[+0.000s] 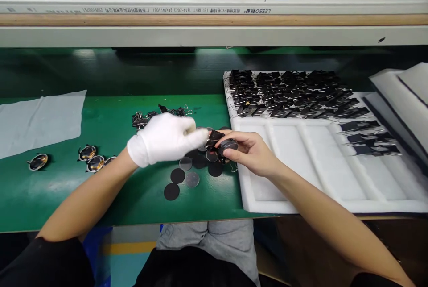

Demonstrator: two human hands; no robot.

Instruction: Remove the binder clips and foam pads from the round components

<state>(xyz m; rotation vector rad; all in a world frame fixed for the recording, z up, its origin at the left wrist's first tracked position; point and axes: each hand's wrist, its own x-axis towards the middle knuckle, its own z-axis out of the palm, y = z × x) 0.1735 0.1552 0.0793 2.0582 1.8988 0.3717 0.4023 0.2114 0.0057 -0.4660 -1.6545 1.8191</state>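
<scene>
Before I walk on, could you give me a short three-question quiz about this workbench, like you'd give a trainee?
1. Which hand wears the white glove?
2. True or false: every loose disc on the green table is black.
3. Fill in: black ____ crowd the far side of the white tray.

Key:
1. The left hand.
2. False; clear discs lie near black discs.
3. Binder clips.

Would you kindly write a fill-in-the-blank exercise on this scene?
The right hand is bare, while the left hand wears a white fabric ____.
A black metal binder clip is between the two ____.
On the glossy green worktop, the shallow white foam tray lies toward the ____.
The flat opaque disc nearest the worktop's front edge is ____.
Missing words: glove; hands; right; black.
</scene>
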